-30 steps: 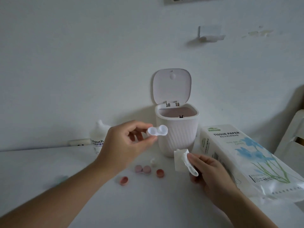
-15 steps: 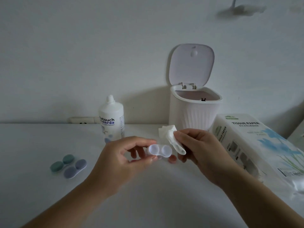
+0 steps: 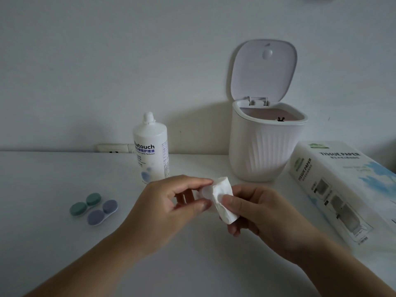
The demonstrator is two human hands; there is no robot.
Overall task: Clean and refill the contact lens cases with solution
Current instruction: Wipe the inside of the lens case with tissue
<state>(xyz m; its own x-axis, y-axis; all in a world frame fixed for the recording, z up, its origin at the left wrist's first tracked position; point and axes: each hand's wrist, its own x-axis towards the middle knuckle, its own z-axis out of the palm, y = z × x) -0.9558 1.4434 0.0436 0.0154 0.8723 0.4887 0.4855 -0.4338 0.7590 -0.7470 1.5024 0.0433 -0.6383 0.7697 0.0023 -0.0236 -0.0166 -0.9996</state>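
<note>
Both hands meet over the middle of the white bench [image 3: 53, 172]. The left hand [image 3: 169, 209] pinches a clear contact lens case [image 3: 205, 192] between thumb and forefinger, its other fingers curled behind. Only one round well of that case shows; the rest sits hidden under a folded tissue [image 3: 224, 200]. The right hand [image 3: 263, 217] grips that tissue, thumb pressing it onto the case, fingers curled underneath.

Out at nine o'clock from the hands, two capped cases lie on the bench, touching side by side: a green lens case [image 3: 85, 204] farther out and a purple lens case [image 3: 102, 212] nearer the hands. At eleven o'clock, just beyond the left hand, stands the bottle of contact lens solution [image 3: 150, 148], upright, cap on. At one o'clock sits a small ribbed white bin [image 3: 264, 148], its lid [image 3: 263, 69] flipped up against the wall. At three o'clock a pack of tissue paper [image 3: 342, 185] lies flat beside the bin. Behind the bottle, a white wall socket [image 3: 114, 148] sits at bench level.
</note>
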